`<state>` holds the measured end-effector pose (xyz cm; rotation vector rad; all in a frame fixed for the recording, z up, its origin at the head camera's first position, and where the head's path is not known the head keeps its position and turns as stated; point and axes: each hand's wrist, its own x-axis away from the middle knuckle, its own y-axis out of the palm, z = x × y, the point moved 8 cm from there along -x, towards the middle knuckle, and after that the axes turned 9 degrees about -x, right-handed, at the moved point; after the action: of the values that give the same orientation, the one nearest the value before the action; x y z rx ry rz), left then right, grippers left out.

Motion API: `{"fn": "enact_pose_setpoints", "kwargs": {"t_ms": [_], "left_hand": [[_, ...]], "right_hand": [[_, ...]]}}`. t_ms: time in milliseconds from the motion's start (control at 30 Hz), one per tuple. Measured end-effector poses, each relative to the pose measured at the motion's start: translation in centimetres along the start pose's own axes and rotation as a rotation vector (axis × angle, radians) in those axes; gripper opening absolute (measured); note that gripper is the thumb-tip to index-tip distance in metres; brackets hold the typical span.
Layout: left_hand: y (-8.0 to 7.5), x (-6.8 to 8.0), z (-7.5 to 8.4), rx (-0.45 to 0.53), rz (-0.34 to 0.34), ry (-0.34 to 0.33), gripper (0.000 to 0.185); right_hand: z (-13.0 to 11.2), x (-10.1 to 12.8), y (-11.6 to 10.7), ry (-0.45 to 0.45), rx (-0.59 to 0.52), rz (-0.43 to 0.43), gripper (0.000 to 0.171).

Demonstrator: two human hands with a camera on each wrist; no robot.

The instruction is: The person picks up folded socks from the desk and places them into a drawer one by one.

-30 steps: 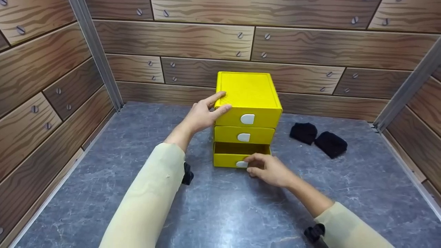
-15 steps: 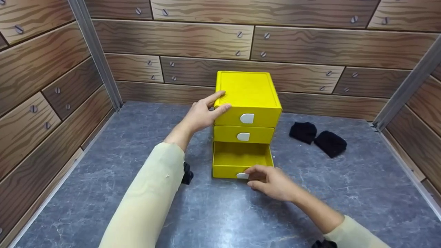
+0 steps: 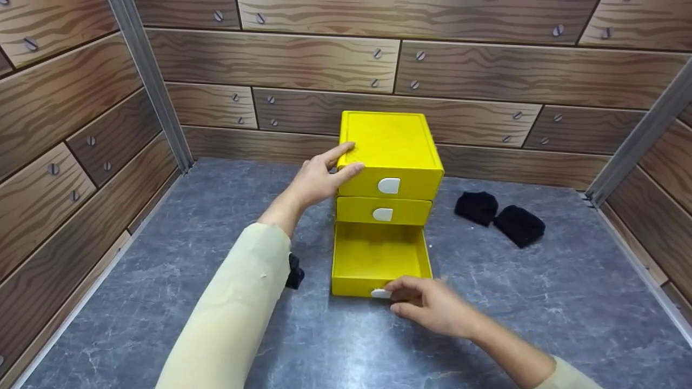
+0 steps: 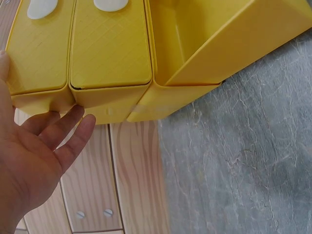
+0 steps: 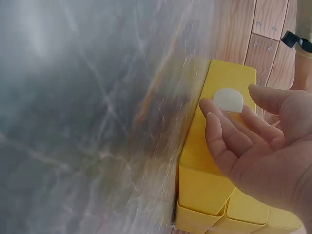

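A yellow cabinet (image 3: 389,140) with three drawers stands on the grey marbled surface. Its bottom drawer (image 3: 354,286) is pulled far out and looks empty inside; the upper two drawers are in. My right hand (image 3: 440,310) hooks curled fingers at the white handle (image 3: 380,293) of the bottom drawer; in the right wrist view the fingertips sit at that handle (image 5: 228,99). My left hand (image 3: 313,181) rests on the cabinet's upper left edge, index finger and thumb on top. The left wrist view shows its other fingers (image 4: 73,141) extended against the side wall.
Two black cloth-like pieces (image 3: 477,207) lie right of the cabinet. Wood-plank patterned walls (image 3: 303,62) enclose the surface at the back and both sides, with grey metal posts (image 3: 151,81) at the corners. A black strap (image 3: 294,272) shows at the left wrist.
My right hand has drawn the bottom drawer toward me, from slightly open to far out, showing more of its inside. The left hand has stayed on the cabinet's edge.
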<state>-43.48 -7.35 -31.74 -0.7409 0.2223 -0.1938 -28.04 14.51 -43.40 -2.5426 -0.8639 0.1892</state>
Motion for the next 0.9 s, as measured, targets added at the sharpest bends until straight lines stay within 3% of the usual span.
{"fn": "enact_pose_setpoints", "kwargs": {"t_ms": [533,700,900], "left_hand": [[0.0,-0.1,-0.4,0.019,0.009,-0.004,0.075],[0.0,-0.1,-0.2,0.010,0.014,0.002,0.075],[0.1,-0.1,0.0,0.017,0.003,0.002,0.076]], "right_hand": [[0.2,0.9,0.6,0.023,-0.079,-0.046,0.034],[0.0,1.2,0.5,0.011,-0.078,-0.069,0.038],[-1.1,2.3,-0.9,-0.064,-0.054,-0.088,0.040]]}}
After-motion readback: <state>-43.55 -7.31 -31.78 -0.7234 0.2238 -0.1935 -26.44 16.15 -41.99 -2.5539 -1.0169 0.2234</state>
